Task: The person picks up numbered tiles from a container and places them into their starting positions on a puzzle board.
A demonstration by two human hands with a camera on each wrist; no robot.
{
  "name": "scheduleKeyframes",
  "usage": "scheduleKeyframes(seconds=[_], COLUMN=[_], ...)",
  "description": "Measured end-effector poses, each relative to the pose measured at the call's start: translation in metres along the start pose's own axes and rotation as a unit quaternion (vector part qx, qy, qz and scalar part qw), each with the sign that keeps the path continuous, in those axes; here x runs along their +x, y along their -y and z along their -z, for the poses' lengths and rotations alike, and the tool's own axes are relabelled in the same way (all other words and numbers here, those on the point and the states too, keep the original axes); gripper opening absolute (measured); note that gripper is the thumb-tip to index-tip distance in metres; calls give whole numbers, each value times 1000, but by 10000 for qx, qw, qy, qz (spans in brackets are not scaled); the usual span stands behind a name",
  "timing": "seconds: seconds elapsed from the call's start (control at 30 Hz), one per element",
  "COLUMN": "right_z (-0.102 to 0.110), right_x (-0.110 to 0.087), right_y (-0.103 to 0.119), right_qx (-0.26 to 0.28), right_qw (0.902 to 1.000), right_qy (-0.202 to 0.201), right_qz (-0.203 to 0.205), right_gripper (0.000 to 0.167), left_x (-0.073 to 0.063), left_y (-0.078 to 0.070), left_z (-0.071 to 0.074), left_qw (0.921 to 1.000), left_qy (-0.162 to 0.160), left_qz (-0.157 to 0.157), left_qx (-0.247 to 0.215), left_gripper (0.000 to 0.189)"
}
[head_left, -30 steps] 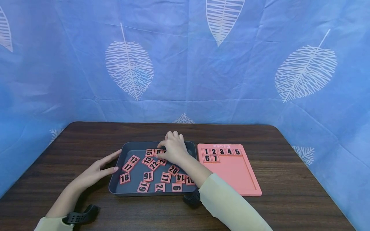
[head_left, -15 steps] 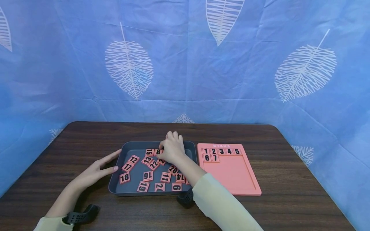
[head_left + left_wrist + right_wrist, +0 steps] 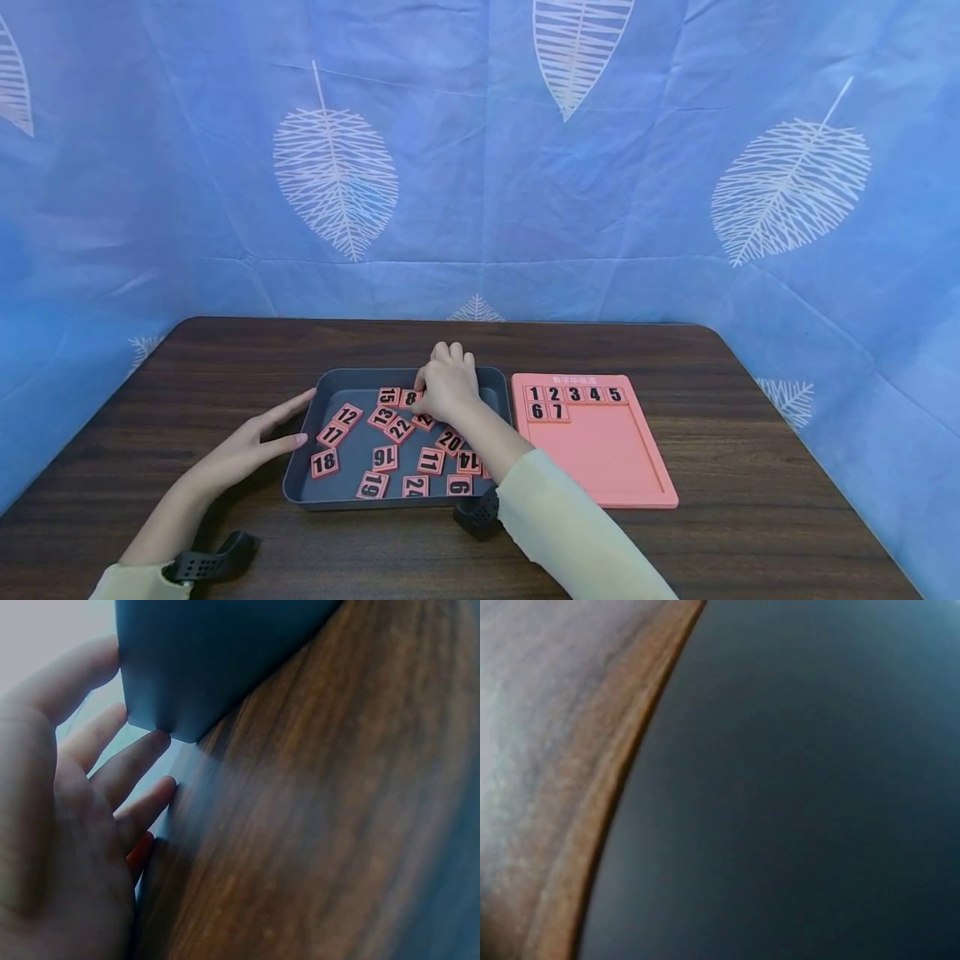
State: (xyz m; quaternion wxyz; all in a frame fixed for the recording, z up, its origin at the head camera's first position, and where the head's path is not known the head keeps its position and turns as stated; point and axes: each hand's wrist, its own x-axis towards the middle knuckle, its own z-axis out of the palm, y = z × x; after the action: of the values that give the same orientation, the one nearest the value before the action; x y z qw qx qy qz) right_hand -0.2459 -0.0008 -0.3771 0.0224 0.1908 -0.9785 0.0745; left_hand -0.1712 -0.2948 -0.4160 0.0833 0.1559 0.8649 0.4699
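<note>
Tile 8 [image 3: 409, 398] lies just left of centre, in the lower half of the head view, towards the back of the dark tray [image 3: 341, 493]. From where I stand, right hand [image 3: 450, 392] is bent over its right end, thumb and index finger right at the edge; whether they actually pinch it I can't tell. Right wrist view is blurred, no fingertips visible. Left hand [image 3: 255, 437] grips nothing: fingers extended and spread, tips against the tray's left side.

Handling, my guess: light, stiff, hard little piece, probably plastic, not fragile; the flat face may be a bit slick. Best hold looks like thumb and finger on opposite side edges. Tile 15 [image 3: 388, 397] is right up against its left side, so the pinch there seems cramped; near and far edges look easier.

Direction: tile 8 is about square, no clear long axis of its own. Digit stands upright, top towards the upper edge of the frame, barely tilted. Tile 15 is turned sideways. The tile at lower right of 8 [image 3: 423, 421] is partly covered by the hand, number unreadable. Tray's long axis runs left to right. Pink board [image 3: 600, 458] sits right of the tray.
</note>
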Motion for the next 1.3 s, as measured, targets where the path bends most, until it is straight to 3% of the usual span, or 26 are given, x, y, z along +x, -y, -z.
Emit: scheduleKeyframes(seconds=[0.3,0.73,1.03,1.3], right_z=[2,36,54,61], right_x=[-6,-34,-65,-89], right_y=[-9,-24,-52,-94], right_qx=[185,382,498,481], right_qw=[9986,9921,9848,9827], right_qy=[-286,-773,-1223,-1356], right_qz=[400,913,1130,1164], right_gripper=[25,27,24,21], left_x=[-2,-1,-2,0], left_y=[-1,-2,-1,0], left_z=[0,1,1,1], left_qw=[10000,10000,9998,9999], left_qy=[15,65,92,55], left_qz=[34,-49,-41,33], left_qx=[-53,-55,-169,-83], left_gripper=[65,63,63,63])
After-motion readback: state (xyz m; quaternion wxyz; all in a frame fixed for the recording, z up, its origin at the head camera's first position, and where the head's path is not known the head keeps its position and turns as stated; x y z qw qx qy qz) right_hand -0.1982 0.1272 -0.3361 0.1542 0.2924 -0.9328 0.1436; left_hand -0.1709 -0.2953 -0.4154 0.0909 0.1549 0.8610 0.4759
